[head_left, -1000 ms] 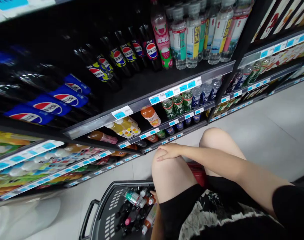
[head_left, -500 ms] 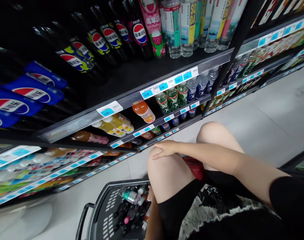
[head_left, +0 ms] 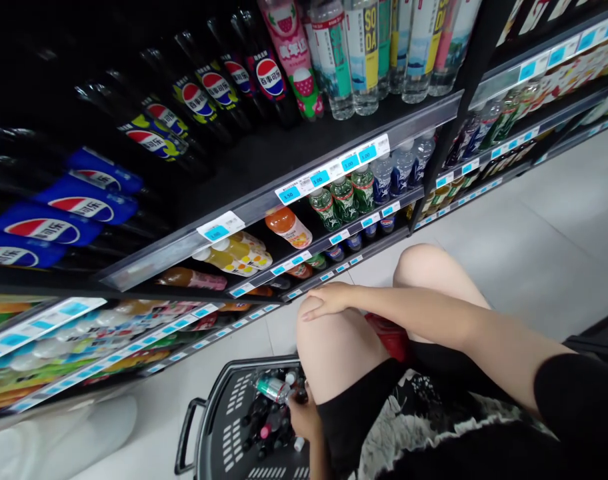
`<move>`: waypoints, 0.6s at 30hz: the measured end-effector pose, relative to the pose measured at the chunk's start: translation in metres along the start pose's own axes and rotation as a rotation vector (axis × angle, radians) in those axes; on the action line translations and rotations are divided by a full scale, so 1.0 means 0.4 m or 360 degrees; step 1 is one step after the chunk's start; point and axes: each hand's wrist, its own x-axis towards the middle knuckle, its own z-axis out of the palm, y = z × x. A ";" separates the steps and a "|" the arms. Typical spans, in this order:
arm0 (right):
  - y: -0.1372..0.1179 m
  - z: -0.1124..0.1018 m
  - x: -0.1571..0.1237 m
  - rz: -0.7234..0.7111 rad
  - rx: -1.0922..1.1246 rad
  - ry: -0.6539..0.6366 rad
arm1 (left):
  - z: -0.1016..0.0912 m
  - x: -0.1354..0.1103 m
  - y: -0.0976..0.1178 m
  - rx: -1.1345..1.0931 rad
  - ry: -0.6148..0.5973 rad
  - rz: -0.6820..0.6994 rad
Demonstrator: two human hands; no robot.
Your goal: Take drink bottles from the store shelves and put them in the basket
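In the head view, my left hand (head_left: 304, 415) reaches down past my thigh into a dark grey shopping basket (head_left: 227, 412). Its fingers are closed at the cap end of a clear bottle (head_left: 273, 389) with a teal and white label. Dark-capped bottles and one pink cap (head_left: 265, 431) lie around it in the basket. My right hand (head_left: 329, 300) rests flat on my left knee, fingers stretched out, holding nothing.
Pepsi bottles (head_left: 194, 99) and soda water bottles (head_left: 365, 60) fill the shelf ahead. Lower shelves carry an orange drink (head_left: 289, 227) and green bottles (head_left: 344, 198). A red object (head_left: 388, 335) shows between my legs. White cylinders (head_left: 79, 430) stand at lower left.
My left hand has come further into view from behind my thigh and now closes at the cap end of the teal-labelled bottle. My right hand stays on the knee. The view has shifted slightly.
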 end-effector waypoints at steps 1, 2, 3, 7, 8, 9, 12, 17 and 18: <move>-0.002 0.000 -0.002 -0.0003 -0.0014 -0.0003 | -0.002 0.007 -0.006 -0.0001 0.0149 -0.0065; -0.004 0.000 -0.003 -0.0005 -0.0026 -0.0006 | -0.010 0.018 -0.010 -0.0006 0.0328 -0.0086; -0.005 0.001 -0.006 -0.0008 -0.0035 -0.0008 | -0.025 0.030 -0.010 -0.0010 0.0520 -0.0046; -0.003 0.010 -0.013 -0.0050 -0.0084 0.0034 | -0.144 0.082 0.018 0.0014 0.1093 0.0404; -0.001 0.013 -0.015 -0.0075 -0.0111 0.0056 | -0.184 0.088 0.031 0.0003 0.1171 0.0482; 0.000 0.016 -0.016 -0.0103 -0.0148 0.0084 | -0.223 0.090 0.047 -0.0026 0.1244 0.0533; 0.002 0.023 -0.022 -0.0216 -0.0274 0.0221 | -0.334 0.063 0.116 -0.0215 0.1513 0.0589; -0.015 0.017 -0.050 -0.0589 -0.0250 0.0539 | -0.452 -0.043 0.308 -0.0547 0.2043 0.0487; -0.020 0.014 -0.058 -0.0670 -0.0195 0.0606 | -0.462 -0.063 0.351 -0.0618 0.2123 0.0483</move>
